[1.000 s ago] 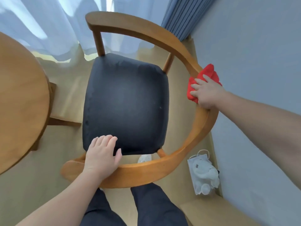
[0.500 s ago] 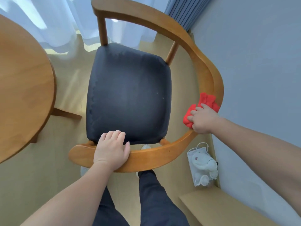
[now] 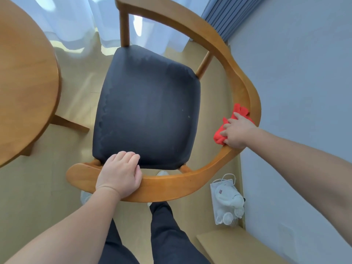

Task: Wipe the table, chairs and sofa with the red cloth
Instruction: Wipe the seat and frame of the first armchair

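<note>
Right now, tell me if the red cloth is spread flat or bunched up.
Bunched. The red cloth shows crumpled folds around the right hand holding it on the chair rail.

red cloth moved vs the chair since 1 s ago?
Yes. The red cloth under the right hand slid along the chair's wooden rail, away from the spindle, toward the person.

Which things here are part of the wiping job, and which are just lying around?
Job: red cloth in the right hand, chair held by the left hand, table.
Lying about: white bag on the floor, curtains.
</note>
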`<action>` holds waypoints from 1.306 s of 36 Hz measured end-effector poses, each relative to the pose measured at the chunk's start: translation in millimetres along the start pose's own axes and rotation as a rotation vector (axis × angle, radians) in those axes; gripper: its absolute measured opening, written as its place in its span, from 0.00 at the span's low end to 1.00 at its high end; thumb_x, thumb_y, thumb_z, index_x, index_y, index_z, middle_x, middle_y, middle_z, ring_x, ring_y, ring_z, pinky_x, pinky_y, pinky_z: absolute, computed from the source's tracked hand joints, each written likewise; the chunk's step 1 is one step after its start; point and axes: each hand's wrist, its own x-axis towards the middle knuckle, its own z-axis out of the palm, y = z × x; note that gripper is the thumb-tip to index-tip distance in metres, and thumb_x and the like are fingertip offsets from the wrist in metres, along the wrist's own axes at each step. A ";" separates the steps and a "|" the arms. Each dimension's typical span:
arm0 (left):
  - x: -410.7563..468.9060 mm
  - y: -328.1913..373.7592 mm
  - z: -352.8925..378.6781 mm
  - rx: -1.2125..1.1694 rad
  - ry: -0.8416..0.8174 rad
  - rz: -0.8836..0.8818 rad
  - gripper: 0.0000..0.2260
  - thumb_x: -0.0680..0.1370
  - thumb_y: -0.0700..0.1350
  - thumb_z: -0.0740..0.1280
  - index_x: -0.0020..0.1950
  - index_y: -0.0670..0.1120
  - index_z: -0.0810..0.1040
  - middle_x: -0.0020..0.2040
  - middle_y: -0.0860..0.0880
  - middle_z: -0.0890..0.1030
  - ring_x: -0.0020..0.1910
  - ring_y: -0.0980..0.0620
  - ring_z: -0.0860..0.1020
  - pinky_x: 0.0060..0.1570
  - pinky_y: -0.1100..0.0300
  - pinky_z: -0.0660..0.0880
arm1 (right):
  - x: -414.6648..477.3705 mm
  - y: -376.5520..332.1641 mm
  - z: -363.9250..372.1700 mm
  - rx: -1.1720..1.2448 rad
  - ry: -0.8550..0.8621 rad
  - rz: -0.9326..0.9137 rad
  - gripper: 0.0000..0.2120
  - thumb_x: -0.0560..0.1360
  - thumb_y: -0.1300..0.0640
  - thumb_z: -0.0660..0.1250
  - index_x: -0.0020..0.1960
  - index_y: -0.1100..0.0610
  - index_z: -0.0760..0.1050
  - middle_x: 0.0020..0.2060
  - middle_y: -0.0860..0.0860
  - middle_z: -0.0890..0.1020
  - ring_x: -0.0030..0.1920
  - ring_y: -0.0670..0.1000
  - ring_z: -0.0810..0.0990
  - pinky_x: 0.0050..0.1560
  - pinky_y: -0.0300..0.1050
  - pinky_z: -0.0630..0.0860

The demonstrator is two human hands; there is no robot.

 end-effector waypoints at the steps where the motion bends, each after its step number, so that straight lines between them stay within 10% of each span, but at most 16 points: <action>1: 0.0 0.4 0.0 -0.001 0.004 0.001 0.21 0.75 0.52 0.52 0.53 0.45 0.81 0.49 0.49 0.82 0.49 0.47 0.78 0.52 0.54 0.76 | 4.2 8.4 -2.5 -0.032 0.002 0.029 0.21 0.80 0.46 0.48 0.70 0.43 0.68 0.71 0.50 0.68 0.73 0.56 0.60 0.74 0.61 0.45; 8: 0.8 2.1 -0.7 -0.021 0.014 -0.011 0.20 0.74 0.51 0.53 0.53 0.45 0.81 0.50 0.50 0.82 0.49 0.48 0.78 0.51 0.54 0.76 | 34.8 58.1 -29.7 -0.240 0.038 0.242 0.25 0.81 0.47 0.48 0.77 0.47 0.56 0.78 0.54 0.50 0.77 0.60 0.41 0.73 0.64 0.37; 20: 1.2 2.9 -4.8 0.001 -0.044 -0.019 0.18 0.74 0.52 0.54 0.54 0.48 0.80 0.50 0.51 0.81 0.49 0.50 0.78 0.52 0.55 0.76 | 69.2 80.3 -45.2 -0.319 0.194 0.370 0.27 0.81 0.45 0.51 0.78 0.47 0.52 0.78 0.55 0.47 0.77 0.61 0.40 0.72 0.67 0.36; 47: -1.3 0.7 1.7 -0.013 0.041 0.015 0.15 0.74 0.49 0.56 0.52 0.47 0.79 0.49 0.50 0.81 0.48 0.48 0.77 0.51 0.54 0.76 | -12.5 -58.6 5.1 0.150 -0.089 0.023 0.22 0.80 0.49 0.49 0.71 0.48 0.67 0.70 0.52 0.70 0.70 0.57 0.65 0.71 0.61 0.52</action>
